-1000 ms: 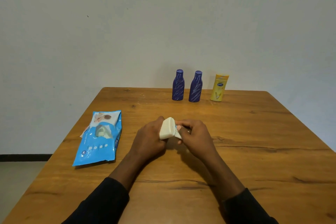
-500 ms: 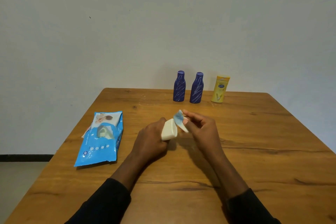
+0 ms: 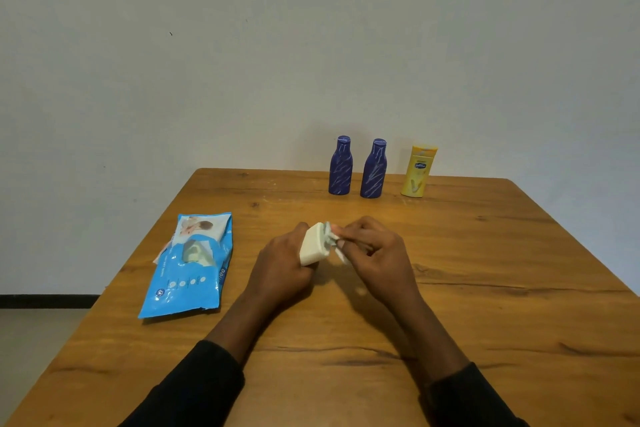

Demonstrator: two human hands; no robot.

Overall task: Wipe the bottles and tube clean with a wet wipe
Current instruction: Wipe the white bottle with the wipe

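Far left on the wooden table (image 3: 519,322) lay one blue wipes pack (image 3: 188,267), flat, with its top flap peeled back and a pale sheet showing in the opening. Just right of it, near the middle of the table, the person's left hand (image 3: 280,267) was curled tight round one cream-white container (image 3: 313,244). Most of the body was buried in the fist, and only the flat end stuck out up and to the right past the thumb. Couldn't tell if it was a bottle or a tube.

Pressed right against that exposed end was one crumpled wet wipe (image 3: 332,239), sitting between the two hands. The right hand (image 3: 377,253) had it pinched between thumb and bent fingertips (image 3: 341,236), the other fingers folded in loosely, with a bit of wipe hanging below them. Both hands were low over the table, in dark sleeves (image 3: 194,388).

Further back, near the far edge and the wall (image 3: 311,45), stood the rest, well apart from the hands: two blue bottles, the left blue bottle (image 3: 340,166) and the right blue bottle (image 3: 373,169), upright and close together but not touching, both with pale scribbly streaks. Just to their right stood one yellow bottle (image 3: 418,172), also upright, with a small gap
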